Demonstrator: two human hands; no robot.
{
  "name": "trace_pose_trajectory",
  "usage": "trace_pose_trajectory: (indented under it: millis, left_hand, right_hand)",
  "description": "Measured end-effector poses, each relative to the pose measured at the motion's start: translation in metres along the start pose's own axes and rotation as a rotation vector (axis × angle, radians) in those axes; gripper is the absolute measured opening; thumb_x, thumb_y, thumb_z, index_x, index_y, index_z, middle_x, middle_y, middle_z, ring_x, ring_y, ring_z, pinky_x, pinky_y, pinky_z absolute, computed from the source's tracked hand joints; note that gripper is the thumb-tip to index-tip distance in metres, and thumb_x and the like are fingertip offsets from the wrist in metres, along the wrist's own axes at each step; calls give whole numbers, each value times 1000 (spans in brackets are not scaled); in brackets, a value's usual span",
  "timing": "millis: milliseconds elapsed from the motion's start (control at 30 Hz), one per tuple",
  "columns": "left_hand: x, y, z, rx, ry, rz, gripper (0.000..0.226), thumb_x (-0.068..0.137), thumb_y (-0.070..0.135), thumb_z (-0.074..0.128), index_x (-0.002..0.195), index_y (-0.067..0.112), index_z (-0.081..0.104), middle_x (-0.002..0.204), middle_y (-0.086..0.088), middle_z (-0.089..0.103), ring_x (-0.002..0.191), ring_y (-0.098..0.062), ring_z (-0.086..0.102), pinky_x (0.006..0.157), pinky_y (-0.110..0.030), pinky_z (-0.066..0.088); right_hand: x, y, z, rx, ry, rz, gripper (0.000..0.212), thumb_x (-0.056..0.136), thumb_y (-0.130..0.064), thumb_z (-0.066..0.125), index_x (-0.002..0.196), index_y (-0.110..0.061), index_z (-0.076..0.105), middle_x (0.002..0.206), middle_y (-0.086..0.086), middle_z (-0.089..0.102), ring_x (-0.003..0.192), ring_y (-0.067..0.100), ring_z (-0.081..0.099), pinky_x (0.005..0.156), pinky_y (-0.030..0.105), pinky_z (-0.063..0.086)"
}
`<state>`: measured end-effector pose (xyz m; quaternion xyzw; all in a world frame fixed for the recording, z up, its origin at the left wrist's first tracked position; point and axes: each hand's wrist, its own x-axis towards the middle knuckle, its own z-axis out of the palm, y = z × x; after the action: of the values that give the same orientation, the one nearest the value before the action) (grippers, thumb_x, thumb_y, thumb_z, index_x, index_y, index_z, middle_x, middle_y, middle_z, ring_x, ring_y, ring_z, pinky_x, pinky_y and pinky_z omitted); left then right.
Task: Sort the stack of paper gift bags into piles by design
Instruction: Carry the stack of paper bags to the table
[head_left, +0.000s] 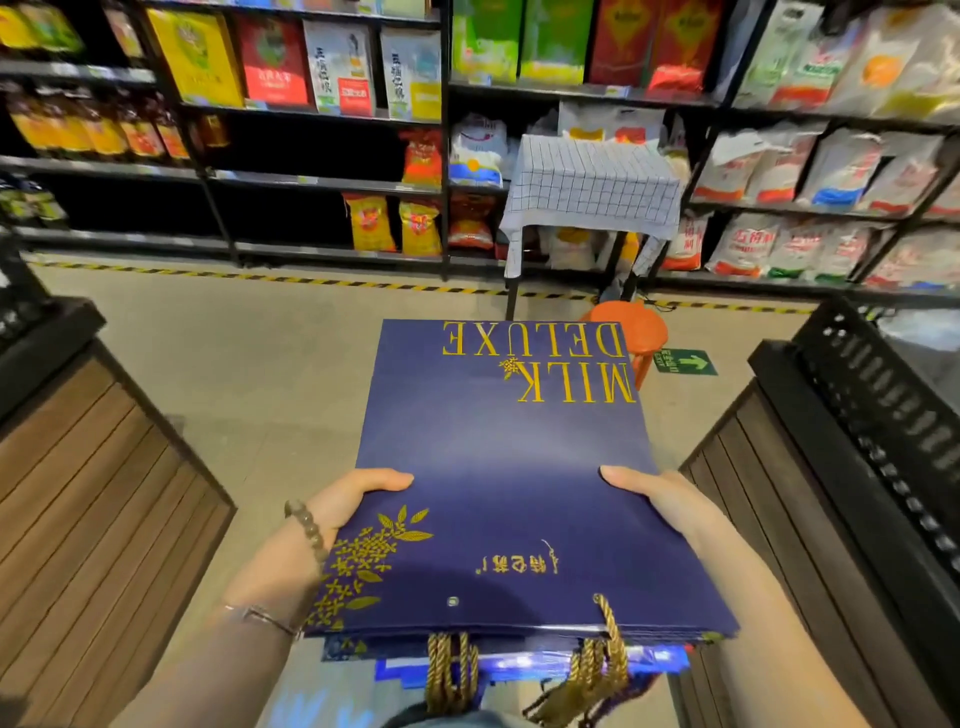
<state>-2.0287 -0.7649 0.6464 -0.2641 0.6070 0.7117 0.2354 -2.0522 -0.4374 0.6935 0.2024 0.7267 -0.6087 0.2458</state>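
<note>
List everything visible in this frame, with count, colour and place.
gift bag stack: one, bag count unclear, navy top with gold print, held centre
rope handles: several, gold, stack's near edge
small table: one, white checked cloth, ahead by shelving
stool: one, orange, beyond the stack
shelving: several bays, black, stocked, along the back
wooden counters: two, brown, either side
floor sign: one, green, right of stool
left hand: one, grips stack's left edge
right hand: one, grips stack's right edge
</note>
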Motion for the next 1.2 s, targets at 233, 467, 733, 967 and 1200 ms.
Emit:
trace_pose_trajectory:
  millis: [233,467,733,967,1200]
  left_hand:
    - [105,124,24,43,-78,-33,23,60,17,70,79,4,72,68,-13,71,51,-25,67,52,-28,56]
    - [237,224,53,64,-65,-32,17,74,14,62,68,2,73,65,-17,70,49,-27,66,46,-29,55]
    - [397,366,93,65,10,-43,31,86,11,56,62,3,73,64,-17,69,48,-26,66,41,-27,52]
    - [495,476,106,77,5,-45,14,59,18,71,61,4,74,66,-15,70,48,-25,66,39,-25,50]
    - [633,579,96,92,-45,-43,28,57,15,73,80,1,68,69,-15,71,51,-25,67,42,-26,52]
  right_hand:
    - [123,-97,-15,70,36,8,12,81,-19,69,86,-8,66,55,2,68,45,16,65,38,20,48]
    - [267,-178,-43,89,25,-18,9,82,-18,67,87,-10,67,59,2,70,49,16,67,43,20,49]
    - [445,-310,-81,92,21,-81,22,81,-16,70,100,-6,67,75,5,71,52,12,67,43,18,49]
    - [562,-414,-96,83,-18,-24,22,79,-21,72,96,-7,70,70,6,73,59,21,69,50,23,52]
    - [702,-501,-88,104,35,-23,11,81,-17,69,85,-6,67,60,5,70,48,18,66,40,20,47]
